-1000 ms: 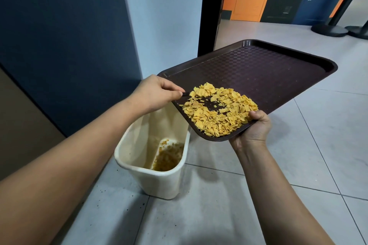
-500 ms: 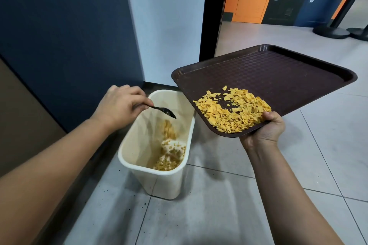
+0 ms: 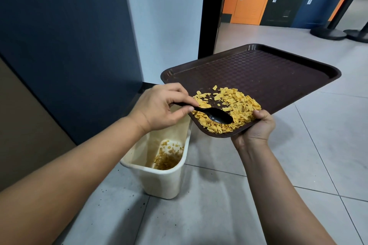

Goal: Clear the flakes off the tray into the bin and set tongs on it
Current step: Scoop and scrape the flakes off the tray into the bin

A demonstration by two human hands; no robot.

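Tray [image 3: 268, 77] with flakes [image 3: 235, 105], held over bin [image 3: 159, 181].
Left hand [image 3: 159, 107] fingers pinch spoon [image 3: 215, 115]; right hand [image 3: 256, 127] fingers curl round tray corner.

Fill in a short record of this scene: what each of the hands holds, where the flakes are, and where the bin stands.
left hand: pinches a black spoon, bowl in the flakes
right hand: grips the tray's near corner
tray: brown, tilted down toward the bin
flakes: piled at the tray's low corner; some already in the bin
bin: cream, on the floor below the tray
tongs: not in view
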